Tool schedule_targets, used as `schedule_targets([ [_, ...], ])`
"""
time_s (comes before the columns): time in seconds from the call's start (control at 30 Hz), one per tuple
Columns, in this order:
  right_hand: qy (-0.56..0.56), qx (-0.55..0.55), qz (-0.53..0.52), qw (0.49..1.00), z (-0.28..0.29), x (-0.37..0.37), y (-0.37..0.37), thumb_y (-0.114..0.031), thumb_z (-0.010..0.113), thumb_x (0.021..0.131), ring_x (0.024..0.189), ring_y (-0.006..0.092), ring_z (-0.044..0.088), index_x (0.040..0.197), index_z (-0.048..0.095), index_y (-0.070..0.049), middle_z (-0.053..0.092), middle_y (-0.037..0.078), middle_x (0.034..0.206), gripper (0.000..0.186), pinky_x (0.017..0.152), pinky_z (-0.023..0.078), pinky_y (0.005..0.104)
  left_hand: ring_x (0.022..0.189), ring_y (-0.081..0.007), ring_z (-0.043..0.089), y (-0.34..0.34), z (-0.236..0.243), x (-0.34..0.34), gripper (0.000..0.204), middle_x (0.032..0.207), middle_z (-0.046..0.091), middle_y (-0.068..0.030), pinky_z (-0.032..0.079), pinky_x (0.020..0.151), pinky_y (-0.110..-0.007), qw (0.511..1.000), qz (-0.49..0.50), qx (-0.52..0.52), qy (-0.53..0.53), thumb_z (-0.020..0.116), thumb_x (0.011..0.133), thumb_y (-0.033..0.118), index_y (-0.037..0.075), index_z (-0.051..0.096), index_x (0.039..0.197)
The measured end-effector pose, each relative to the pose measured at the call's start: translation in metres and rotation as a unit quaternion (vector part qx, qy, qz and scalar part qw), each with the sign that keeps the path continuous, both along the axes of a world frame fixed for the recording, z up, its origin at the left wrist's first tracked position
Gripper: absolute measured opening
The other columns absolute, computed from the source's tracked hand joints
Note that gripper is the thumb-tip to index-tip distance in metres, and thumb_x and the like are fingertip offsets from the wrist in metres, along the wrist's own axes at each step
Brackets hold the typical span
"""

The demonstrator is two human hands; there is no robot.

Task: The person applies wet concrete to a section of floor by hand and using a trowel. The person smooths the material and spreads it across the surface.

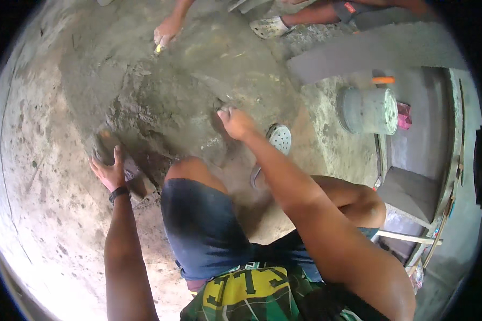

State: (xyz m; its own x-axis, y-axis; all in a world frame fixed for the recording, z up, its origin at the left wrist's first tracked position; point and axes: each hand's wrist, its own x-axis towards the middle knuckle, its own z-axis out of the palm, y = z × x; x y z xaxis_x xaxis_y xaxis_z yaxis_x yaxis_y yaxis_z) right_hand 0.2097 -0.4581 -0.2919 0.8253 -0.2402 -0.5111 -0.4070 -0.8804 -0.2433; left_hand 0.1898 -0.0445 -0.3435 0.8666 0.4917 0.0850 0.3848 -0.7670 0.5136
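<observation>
Wet grey cement mix [166,101] is spread over the floor before me. My left hand [110,170] is at its near left edge, thumb and fingers on either side of a smeared grey lump [106,143]; the lump's kind is unclear. A dark band circles that wrist. Over the cement's near right part, my right hand [235,123] is closed in a fist, and whatever it grips is hidden. Across from me, another person's hand [167,32] holds something with a yellow part [158,48] against the cement.
A cement-smeared bucket [367,111] lies at the right, beside an orange object [383,80] and a pink packet [404,116]. A long grey board [380,51] stretches behind it. My clog [279,139] is near my right forearm; another person's clog [270,28] is at the far side.
</observation>
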Motion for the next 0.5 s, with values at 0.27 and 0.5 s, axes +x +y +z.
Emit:
schedule_targets([
  [0.27,-0.114,-0.106,-0.184,0.971,-0.005,-0.049,-0.168,-0.052,0.047,0.101,0.096,0.0482,0.066,0.11,0.067,0.004,0.069,0.031,0.1,0.06,0.086,0.051,0.0529,0.136,-0.0389,0.043,0.002,-0.03,-0.014,0.082,0.144,0.048,-0.0236,0.035,0.114,-0.049,0.986,0.163,0.022,0.035,0.064,0.089,0.062,0.001,0.049,0.141],
  [0.5,-0.069,0.082,-0.445,0.889,0.026,-0.074,-0.118,-0.05,0.053,0.1,0.057,0.0195,0.059,0.098,0.062,-0.004,0.062,0.007,0.07,0.047,0.047,0.046,0.0358,0.133,-0.0377,0.047,0.005,-0.017,-0.022,0.08,0.139,0.053,-0.0223,0.04,0.11,-0.049,0.991,0.129,0.024,-0.015,0.068,0.087,0.061,0.0,0.052,0.137],
])
